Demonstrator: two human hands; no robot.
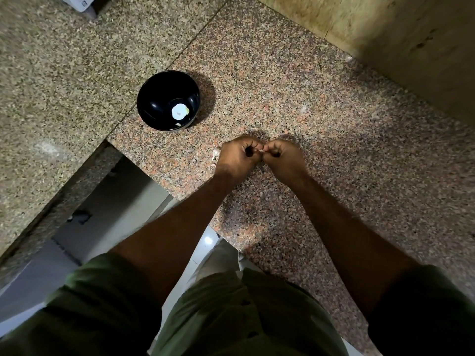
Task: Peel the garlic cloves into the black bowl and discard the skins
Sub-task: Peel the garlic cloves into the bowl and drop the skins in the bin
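Green sleeves frame both forearms. Fingers of my left hand [239, 156] and right hand [281, 156] curl and pinch one pale garlic clove [261, 151] between them above the granite counter [334, 140]. Black bowl [154, 98] lies forward-left, nearer my left hand; clove axis unclear.

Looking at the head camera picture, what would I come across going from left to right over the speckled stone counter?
Round glossy black bowl with pale garlic pieces in its bottom → small pale scraps of garlic skin on the counter → left hand → tiny pale garlic clove pinched between both hands → right hand.
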